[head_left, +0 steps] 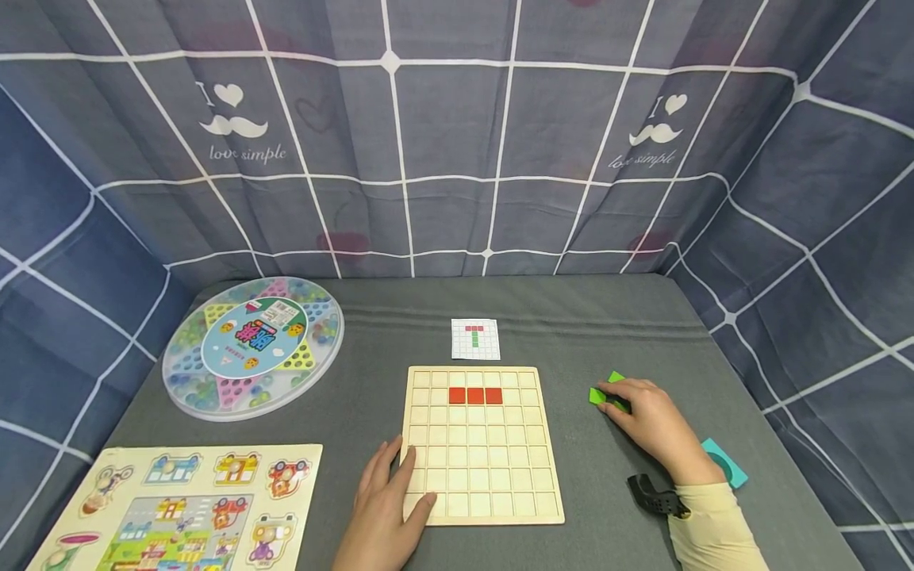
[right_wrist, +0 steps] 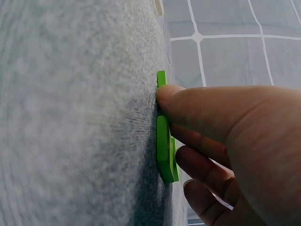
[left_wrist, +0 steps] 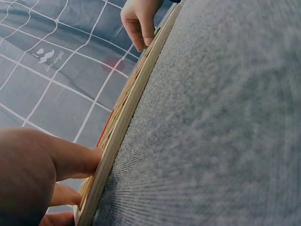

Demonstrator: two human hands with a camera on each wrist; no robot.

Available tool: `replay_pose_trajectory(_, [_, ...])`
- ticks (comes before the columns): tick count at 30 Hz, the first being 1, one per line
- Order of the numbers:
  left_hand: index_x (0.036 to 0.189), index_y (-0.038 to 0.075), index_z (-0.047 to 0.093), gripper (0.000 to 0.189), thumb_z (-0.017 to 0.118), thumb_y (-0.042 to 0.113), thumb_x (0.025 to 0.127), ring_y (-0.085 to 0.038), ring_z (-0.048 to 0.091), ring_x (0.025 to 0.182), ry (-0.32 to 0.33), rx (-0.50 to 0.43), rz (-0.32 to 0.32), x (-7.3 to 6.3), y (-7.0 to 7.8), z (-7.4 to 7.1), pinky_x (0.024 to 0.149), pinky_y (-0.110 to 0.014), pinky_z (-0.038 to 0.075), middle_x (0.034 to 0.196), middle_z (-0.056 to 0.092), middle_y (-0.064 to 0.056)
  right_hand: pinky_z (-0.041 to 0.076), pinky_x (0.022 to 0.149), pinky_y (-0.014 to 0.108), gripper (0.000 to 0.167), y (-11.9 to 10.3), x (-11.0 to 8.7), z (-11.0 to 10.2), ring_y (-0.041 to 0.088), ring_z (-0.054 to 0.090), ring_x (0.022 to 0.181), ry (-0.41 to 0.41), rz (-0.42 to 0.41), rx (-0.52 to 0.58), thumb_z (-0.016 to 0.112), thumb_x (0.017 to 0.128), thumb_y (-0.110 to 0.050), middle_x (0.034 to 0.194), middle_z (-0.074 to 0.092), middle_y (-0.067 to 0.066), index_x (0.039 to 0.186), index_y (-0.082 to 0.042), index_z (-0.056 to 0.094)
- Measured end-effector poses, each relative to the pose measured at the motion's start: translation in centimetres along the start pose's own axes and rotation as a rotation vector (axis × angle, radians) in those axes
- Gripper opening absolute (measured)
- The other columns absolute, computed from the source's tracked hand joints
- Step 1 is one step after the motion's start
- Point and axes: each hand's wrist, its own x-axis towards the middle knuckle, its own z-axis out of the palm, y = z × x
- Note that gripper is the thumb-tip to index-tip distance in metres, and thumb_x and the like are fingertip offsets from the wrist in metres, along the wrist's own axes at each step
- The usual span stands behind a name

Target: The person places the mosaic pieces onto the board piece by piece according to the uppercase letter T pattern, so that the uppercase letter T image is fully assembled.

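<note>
A pale wooden grid board [head_left: 478, 460] lies in the middle, with three red square tiles [head_left: 474, 396] in a row near its far side. My left hand [head_left: 385, 503] rests on the board's left edge, its fingers [left_wrist: 84, 160] fairly straight on the wood. To the right of the board, my right hand [head_left: 653, 420] pinches a green square tile [head_left: 597, 396] between thumb and index finger. Other green tiles [right_wrist: 163, 146] lie on the cloth under that hand, partly hidden by its fingers. Beyond the board is a small pattern card [head_left: 475, 339] with a red and green T.
A round marble game board [head_left: 253, 349] sits at the back left. In front of it lies a wooden picture puzzle [head_left: 286, 468], cut off by the view. A teal piece [head_left: 727, 464] is partly behind my right forearm. Checked curtains [head_left: 450, 135] stand around the grey tabletop.
</note>
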Motion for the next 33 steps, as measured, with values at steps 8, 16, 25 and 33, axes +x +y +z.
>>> replay_pose_trajectory(8, [0.136, -0.006, 0.056, 0.064, 0.078, 0.026, 0.085, -0.045, 0.026, 0.14, -0.028, -0.002, -0.031, 0.0, -0.1, -0.1, 0.102, -0.067, 0.031, 0.151, 0.037, -0.021, 0.049, 0.088, 0.053, 0.033, -0.2, 0.2, 0.0, 0.037, 0.064, 0.102, -0.011, 0.011, 0.012, 0.082, 0.08, -0.01, 0.104, 0.072, 0.012, 0.112, -0.004, 0.074])
replay_pose_trajectory(16, [0.136, -0.005, 0.055, 0.063, 0.077, 0.025, 0.086, -0.044, 0.026, 0.14, -0.03, -0.003, -0.027, 0.0, 0.0, -0.1, 0.103, -0.066, 0.031, 0.151, 0.037, -0.02, 0.046, 0.092, 0.055, 0.033, -0.9, 0.4, 0.0, 0.038, 0.062, 0.108, -0.038, 0.041, 0.032, 0.081, 0.083, -0.015, 0.108, 0.072, 0.009, 0.114, -0.007, 0.075])
replay_pose_trajectory(25, [0.137, -0.005, 0.055, 0.063, 0.077, 0.027, 0.086, -0.044, 0.027, 0.14, -0.019, -0.005, -0.013, 0.0, 0.0, 0.0, 0.103, -0.065, 0.03, 0.151, 0.037, -0.02, 0.048, 0.09, 0.049, 0.032, -2.4, 1.6, 0.1, 0.03, 0.065, 0.101, -0.034, -0.06, 0.04, 0.081, 0.083, -0.015, 0.105, 0.071, 0.005, 0.113, -0.006, 0.075])
replay_pose_trajectory(33, [0.136, -0.005, 0.056, 0.063, 0.077, 0.029, 0.087, -0.045, 0.028, 0.139, 0.01, 0.001, 0.017, -0.1, 0.0, -0.2, 0.102, -0.066, 0.032, 0.15, 0.039, -0.02, 0.049, 0.09, 0.045, 0.031, -4.1, 2.9, 0.6, 0.025, 0.064, 0.1, -0.071, -0.134, 0.05, 0.081, 0.083, -0.019, 0.103, 0.071, 0.003, 0.112, -0.007, 0.076])
